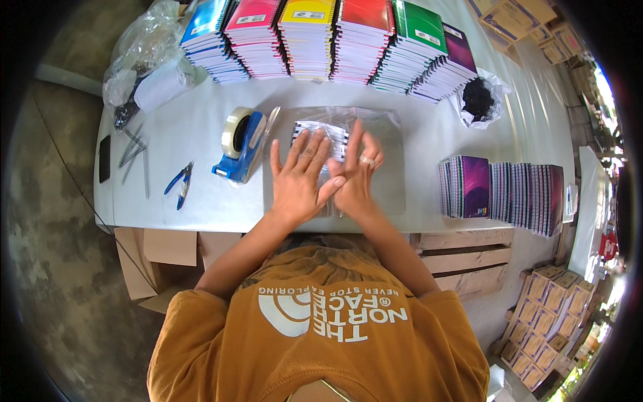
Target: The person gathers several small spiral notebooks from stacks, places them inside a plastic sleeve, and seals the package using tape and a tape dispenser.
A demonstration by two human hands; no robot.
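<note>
A small bundle with white and black striped edges (339, 142) lies in a clear plastic bag (383, 122) in front of me, probably spiral notebooks seen edge-on. My left hand (299, 181) rests on the bundle with its fingers spread. Close beside it, thumbs nearly meeting, my right hand (356, 175) is over the bag's right part. Its index finger is stretched out and the others are slightly bent; motion smears them a little. A ring (367, 160) shows on that hand. Beneath both hands is a flat greyish sheet or board (394, 181).
Left of the bag stand a blue tape dispenser (236, 161), blue-handled cutters (179, 184), loose wire spirals (146, 167) and a dark phone (104, 159). Tall stacks of coloured notebooks (307, 50) line the back. Purple notebooks (475, 187) and a bag of black pieces (478, 100) sit right.
</note>
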